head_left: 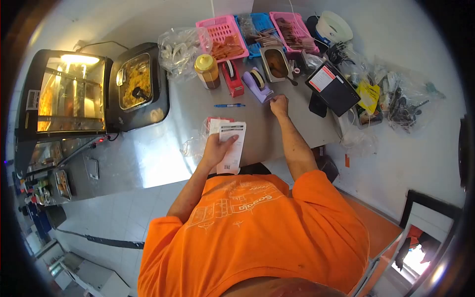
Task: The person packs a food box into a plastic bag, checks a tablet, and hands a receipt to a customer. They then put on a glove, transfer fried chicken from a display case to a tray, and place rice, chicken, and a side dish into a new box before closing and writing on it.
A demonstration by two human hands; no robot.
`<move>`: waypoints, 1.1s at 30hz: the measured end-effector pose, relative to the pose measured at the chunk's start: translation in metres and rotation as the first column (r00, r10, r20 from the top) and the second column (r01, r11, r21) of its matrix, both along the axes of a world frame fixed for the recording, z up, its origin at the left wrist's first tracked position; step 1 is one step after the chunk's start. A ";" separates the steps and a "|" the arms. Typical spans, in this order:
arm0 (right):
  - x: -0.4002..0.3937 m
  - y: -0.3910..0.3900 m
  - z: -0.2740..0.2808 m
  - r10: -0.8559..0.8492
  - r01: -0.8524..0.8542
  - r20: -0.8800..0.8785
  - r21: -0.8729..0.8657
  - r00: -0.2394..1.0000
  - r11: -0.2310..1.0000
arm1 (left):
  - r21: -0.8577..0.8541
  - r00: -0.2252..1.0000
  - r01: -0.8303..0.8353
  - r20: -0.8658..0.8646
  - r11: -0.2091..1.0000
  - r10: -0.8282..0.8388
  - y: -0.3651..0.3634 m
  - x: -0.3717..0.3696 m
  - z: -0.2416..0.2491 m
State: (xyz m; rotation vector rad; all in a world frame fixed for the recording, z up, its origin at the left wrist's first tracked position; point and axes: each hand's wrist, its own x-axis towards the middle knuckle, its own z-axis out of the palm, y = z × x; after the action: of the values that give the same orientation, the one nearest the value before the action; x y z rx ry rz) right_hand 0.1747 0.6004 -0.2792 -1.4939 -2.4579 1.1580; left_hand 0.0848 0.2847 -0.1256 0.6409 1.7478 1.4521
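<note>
Held upright in front of my orange shirt is a printed paper receipt [230, 154], with my left hand [215, 150] closed on it, thumb across its face. A red item and part of a plastic bag [194, 146] show behind and beside the paper. My right hand [279, 105] is at the front end of a purple tape dispenser [257, 87], fingers pinched together at its cutting edge. Any tape between those fingers is too small to make out. A red tape dispenser [232, 84] stands left of the purple one, and a blue pen [229, 105] lies nearer me.
Along the back are pink baskets [217, 24], a blue basket [253, 49], a jar with a yellow lid [206, 74] and a metal container [275, 72]. A black device [341, 94] stands right, near bagged cutlery [405, 106]. A lit food warmer [71, 94] is left.
</note>
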 end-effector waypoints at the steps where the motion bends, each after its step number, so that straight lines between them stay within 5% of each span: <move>1: 0.000 -0.008 0.019 -0.010 0.006 0.111 0.034 0.994 0.999 | -0.011 1.000 0.002 -0.031 1.000 -0.003 0.007 -0.002 -0.006; 2: 0.005 -0.016 0.032 -0.199 0.125 -0.121 -0.450 0.973 0.885 | -0.026 0.994 -0.010 -0.105 1.000 0.007 0.014 -0.004 -0.008; 3: 0.013 -0.029 0.047 -0.460 0.084 -0.214 -0.834 0.862 0.546 | -0.030 0.992 -0.012 -0.125 0.999 0.009 0.020 -0.005 -0.013; 5: 0.020 -0.074 0.107 -0.603 -0.337 -0.357 -0.929 0.713 0.152 | -0.041 0.987 -0.020 -0.162 0.999 0.013 0.029 -0.005 -0.028; 8: 0.002 -0.134 0.090 -0.402 -0.267 -0.488 -0.829 0.775 0.492 | -0.187 0.990 0.017 -0.135 0.982 -0.043 0.033 0.000 -0.014; 12: -0.046 -0.146 0.078 -0.470 -0.157 -0.454 -0.825 0.757 0.543 | -0.228 0.981 -0.118 -0.176 0.966 0.079 -0.001 0.012 -0.034; 15: -0.079 -0.144 0.041 -0.312 -0.051 -0.294 -0.796 0.903 0.603 | -0.296 0.976 -0.118 0.143 0.948 0.166 -0.053 0.022 -0.067; 16: -0.086 -0.148 -0.001 -0.197 0.000 -0.181 -0.737 0.963 0.676 | -0.427 0.961 -0.041 0.229 0.903 0.153 -0.077 0.021 -0.111; 17: -0.091 -0.153 -0.003 -0.092 0.033 -0.054 -0.663 0.994 0.748 | -0.380 0.958 -0.099 0.215 0.920 0.192 -0.082 0.024 -0.115; 19: -0.099 -0.173 -0.007 -0.168 0.180 0.065 -0.363 0.984 0.914 | -0.277 0.945 -0.206 0.192 0.939 0.264 -0.090 0.031 -0.122; 20: -0.099 -0.181 -0.011 -0.221 0.240 0.117 -0.186 0.968 0.953 | -0.309 0.959 -0.128 0.202 0.943 0.196 -0.086 0.027 -0.108; 23: -0.096 -0.175 -0.024 -0.222 0.226 0.046 -0.289 0.974 0.930 | -0.248 0.948 -0.086 0.279 0.965 0.156 -0.084 0.037 -0.112; 26: -0.071 -0.151 0.030 -0.154 0.139 -0.080 -0.166 0.985 0.976 | -0.213 0.944 -0.146 0.263 0.966 0.200 -0.076 0.059 -0.133; 28: -0.045 -0.110 0.018 -0.028 0.109 -0.552 0.116 0.833 0.987 | -0.239 0.869 -0.260 0.364 0.936 0.335 -0.061 0.075 -0.123; 32: -0.019 -0.025 0.024 -0.070 0.188 -0.230 0.547 0.971 0.816 | -0.164 0.800 -0.408 0.410 0.898 0.438 -0.050 0.096 -0.112; 33: -0.022 -0.003 0.022 -0.055 0.111 -0.232 0.238 0.971 0.965 | -0.144 0.803 -0.400 0.422 0.905 0.422 -0.051 0.097 -0.110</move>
State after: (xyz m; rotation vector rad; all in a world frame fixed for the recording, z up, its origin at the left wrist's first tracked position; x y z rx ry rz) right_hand 0.1527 0.5974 -0.2567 -1.3053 -2.2676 0.9053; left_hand 0.1814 0.2342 -0.2359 -0.1231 1.5970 1.6771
